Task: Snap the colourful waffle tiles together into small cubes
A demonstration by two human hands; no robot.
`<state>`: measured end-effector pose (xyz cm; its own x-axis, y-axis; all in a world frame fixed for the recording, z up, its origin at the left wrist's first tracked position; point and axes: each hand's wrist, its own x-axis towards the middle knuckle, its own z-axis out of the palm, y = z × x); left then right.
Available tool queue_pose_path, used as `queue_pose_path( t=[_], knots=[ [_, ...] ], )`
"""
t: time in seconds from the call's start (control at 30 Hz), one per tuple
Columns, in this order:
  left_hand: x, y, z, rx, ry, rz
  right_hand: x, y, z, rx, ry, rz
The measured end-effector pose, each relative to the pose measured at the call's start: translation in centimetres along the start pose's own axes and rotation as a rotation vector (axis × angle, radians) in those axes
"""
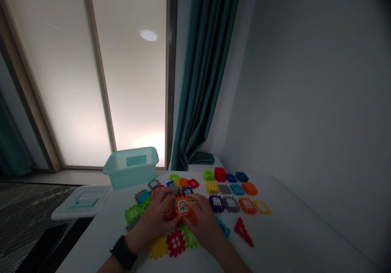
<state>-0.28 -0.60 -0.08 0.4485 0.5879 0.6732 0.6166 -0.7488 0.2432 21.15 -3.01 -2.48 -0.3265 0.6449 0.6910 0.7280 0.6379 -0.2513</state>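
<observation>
Orange window tile [182, 206] grasped by both hands

Teal plastic bin [130, 168] is set beyond the hands on the white table [284, 232]; knobbly-edged plastic tiles [224, 189] are spread around them. Left hand [152, 220] and right hand [203, 221] are clenched, the tile's edges partly hidden.

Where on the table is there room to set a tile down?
Free table lies right of the red triangular piece and yellow frame, plus a strip between the clear lid and left hand. Tiles crowd around it and the right hand.

Left hand [149, 218] and right hand [203, 224] grip an orange plastic window tile [182, 207].
</observation>
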Motion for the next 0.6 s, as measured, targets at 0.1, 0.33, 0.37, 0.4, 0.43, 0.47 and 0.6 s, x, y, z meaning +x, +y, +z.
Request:
queue_pose_path(
  t=[0.1,0.33,0.37,0.4,0.43,0.47,0.6],
  knots=[
    [0.0,0.1,0.2,-0.003,0.003,-0.003,0.1,0.0,-0.3,-0.047,0.004,-0.002],
    [0.4,0.7,1.6,-0.019,-0.051,-0.065,-0.2,1.4,-2.3,0.016,-0.087,0.013],
    [0.7,0.9,1.8,-0.021,-0.068,-0.072,-0.3,1.7,-2.7,0.022,-0.096,0.024],
    [1.0,1.2,2.0,-0.026,-0.084,-0.076,-0.5,2.0,-3.0,0.024,-0.096,0.037],
    [1.4,1.5,2.3,-0.031,-0.099,-0.077,-0.7,2.4,-3.4,0.023,-0.091,0.049],
    [1.8,1.8,2.6,-0.038,-0.114,-0.075,-1.0,2.7,-3.7,0.021,-0.084,0.060],
    [3.8,3.2,4.3,-0.034,-0.165,-0.051,-2.1,4.4,-5.1,0.004,-0.049,0.106]
  ],
)
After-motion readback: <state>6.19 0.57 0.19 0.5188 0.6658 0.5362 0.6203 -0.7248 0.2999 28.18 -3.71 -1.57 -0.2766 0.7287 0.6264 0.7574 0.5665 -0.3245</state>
